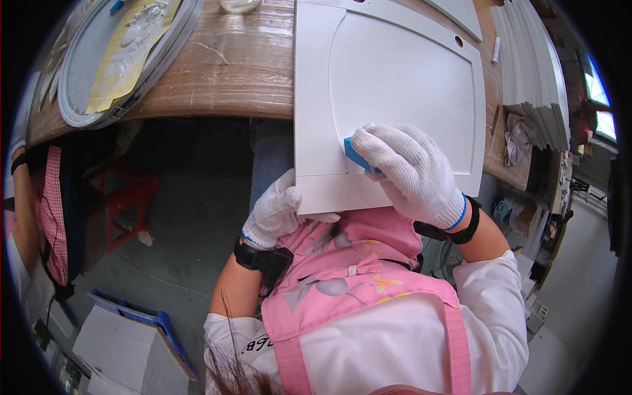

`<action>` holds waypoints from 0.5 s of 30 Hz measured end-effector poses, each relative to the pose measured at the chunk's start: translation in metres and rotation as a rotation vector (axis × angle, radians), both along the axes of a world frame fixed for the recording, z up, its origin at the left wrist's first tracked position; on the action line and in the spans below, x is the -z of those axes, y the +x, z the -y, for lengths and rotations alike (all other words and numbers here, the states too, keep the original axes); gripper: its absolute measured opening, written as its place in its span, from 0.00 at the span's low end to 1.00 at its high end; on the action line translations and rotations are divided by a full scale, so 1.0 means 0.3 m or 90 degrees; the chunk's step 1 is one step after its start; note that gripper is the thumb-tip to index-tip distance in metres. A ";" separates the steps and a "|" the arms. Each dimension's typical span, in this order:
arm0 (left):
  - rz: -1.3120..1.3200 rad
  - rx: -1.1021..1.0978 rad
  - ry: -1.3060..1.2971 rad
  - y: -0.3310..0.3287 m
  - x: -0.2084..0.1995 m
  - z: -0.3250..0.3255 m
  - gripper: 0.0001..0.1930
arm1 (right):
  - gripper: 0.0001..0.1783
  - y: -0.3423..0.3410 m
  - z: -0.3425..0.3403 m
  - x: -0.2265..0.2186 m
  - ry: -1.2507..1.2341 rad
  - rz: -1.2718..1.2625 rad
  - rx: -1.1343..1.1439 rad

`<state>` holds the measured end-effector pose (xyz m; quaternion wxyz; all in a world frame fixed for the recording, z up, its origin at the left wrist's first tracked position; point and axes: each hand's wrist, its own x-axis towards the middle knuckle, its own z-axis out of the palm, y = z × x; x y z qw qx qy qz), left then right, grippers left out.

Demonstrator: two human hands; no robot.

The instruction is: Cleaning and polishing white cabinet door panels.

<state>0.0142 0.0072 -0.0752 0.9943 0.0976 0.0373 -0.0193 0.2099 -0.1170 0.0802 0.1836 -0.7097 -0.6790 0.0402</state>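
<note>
Blue block (356, 157) under right-hand (408, 172) grip

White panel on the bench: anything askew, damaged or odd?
Nothing looks damaged. The white panel overhangs the edge of the wooden bench, propped from below by the left hand, while the right hand presses a blue block on its face. White paste is smeared on the round tray, upper left.

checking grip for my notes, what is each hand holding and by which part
The right hand presses a blue sanding block by its top onto the white panel. The left hand grips the panel's near edge.
</note>
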 end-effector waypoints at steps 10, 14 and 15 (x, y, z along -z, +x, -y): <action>-0.014 -0.008 0.000 0.000 -0.006 0.000 0.39 | 0.27 -0.013 0.014 -0.009 -0.041 -0.009 -0.002; -0.003 -0.004 -0.004 -0.005 0.013 0.002 0.40 | 0.27 -0.013 0.017 -0.003 0.015 0.011 0.023; 0.005 -0.006 -0.001 -0.006 0.015 0.002 0.40 | 0.27 -0.010 0.018 0.003 0.025 0.012 0.027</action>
